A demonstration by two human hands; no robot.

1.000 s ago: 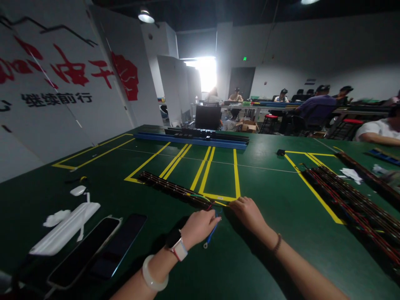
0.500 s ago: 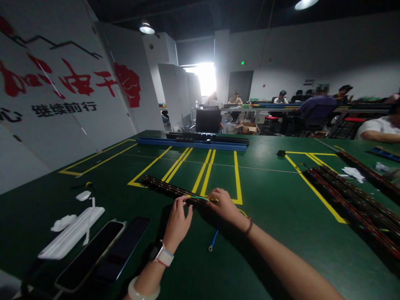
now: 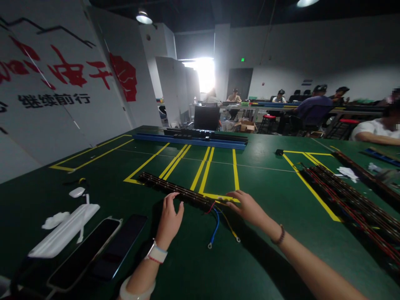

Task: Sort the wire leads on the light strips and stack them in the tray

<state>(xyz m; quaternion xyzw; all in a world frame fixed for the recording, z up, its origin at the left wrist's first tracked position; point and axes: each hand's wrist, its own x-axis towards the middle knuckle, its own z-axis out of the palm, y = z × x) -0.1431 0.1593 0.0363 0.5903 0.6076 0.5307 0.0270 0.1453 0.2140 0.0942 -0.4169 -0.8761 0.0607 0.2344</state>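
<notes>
A long dark strip (image 3: 176,188) with thin metal rails lies slantwise on the green table. From its near right end come a blue wire (image 3: 216,225) and a yellow wire (image 3: 230,227), both tipped with ring terminals, plus a short red wire (image 3: 211,207). My left hand (image 3: 171,216) is at the strip's near side, fingers and thumb apart, holding nothing; whether its fingertips touch the strip is unclear. Just past the wired end, my right hand (image 3: 248,208) hovers over the yellow tape with fingers stretched out and nothing visible in them.
Left of me lie a phone (image 3: 120,248), a second black-screened device (image 3: 86,252) and a white bar (image 3: 64,233). A blue rail assembly (image 3: 190,141) stands at the far edge. More wired strips (image 3: 346,196) lie on the right. Several people sit at tables beyond.
My right hand has let go of the yellow-green wire and moved right. My left hand has come off the wire, slightly left and down. The yellow wire now lies beside the blue one.
</notes>
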